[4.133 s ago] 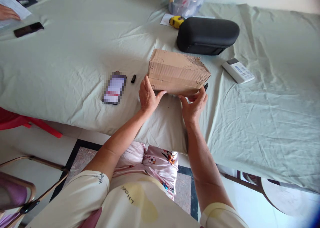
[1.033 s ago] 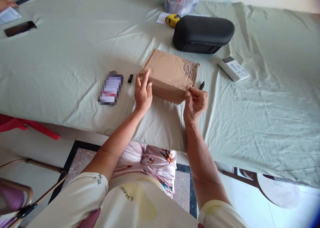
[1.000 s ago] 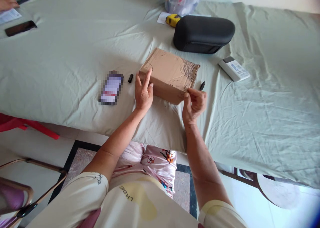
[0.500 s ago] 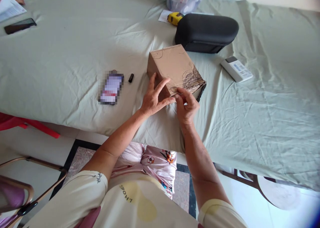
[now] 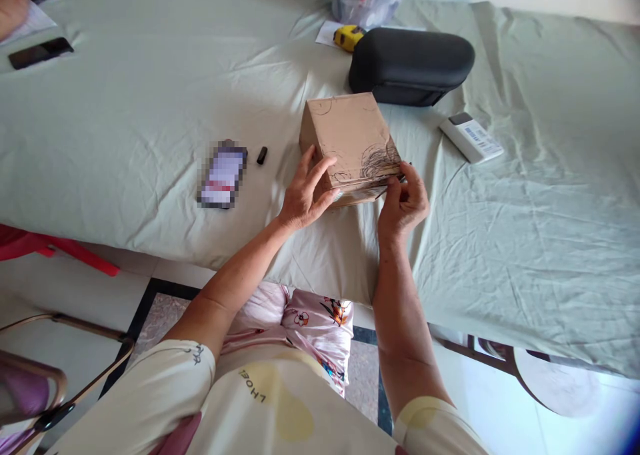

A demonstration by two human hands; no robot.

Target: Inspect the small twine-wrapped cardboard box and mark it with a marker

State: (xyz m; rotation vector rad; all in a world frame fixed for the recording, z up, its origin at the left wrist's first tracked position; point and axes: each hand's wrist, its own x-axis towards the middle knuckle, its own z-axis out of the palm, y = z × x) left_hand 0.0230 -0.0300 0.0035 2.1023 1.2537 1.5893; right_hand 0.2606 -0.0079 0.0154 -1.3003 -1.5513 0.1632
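A brown cardboard box [image 5: 350, 128] with dark scribbled line drawings sits on the cloth-covered table in front of me. My left hand [image 5: 303, 195] rests against its near left corner, fingers spread over the side and top, with the thumb at the front edge. At the near right corner, my right hand [image 5: 404, 205] pinches the edge of the box's lid between thumb and index finger. Part of that corner is covered by the fingers. A narrow gap shows along the front below the lid edge.
Left of the box lie a blurred phone [image 5: 223, 175] and a small black stick [image 5: 261, 155]. Behind it are a black case [image 5: 413, 65], a yellow tape measure [image 5: 349, 37] and a clear tub [image 5: 367, 2]. A white device [image 5: 471, 138] lies right. Another person's hand [image 5: 14, 7] is near a dark phone [image 5: 41, 52].
My right hand has slid right along the box's front edge, from near the left hand to the right corner. The box has turned slightly. The other person's hand has moved further into view.
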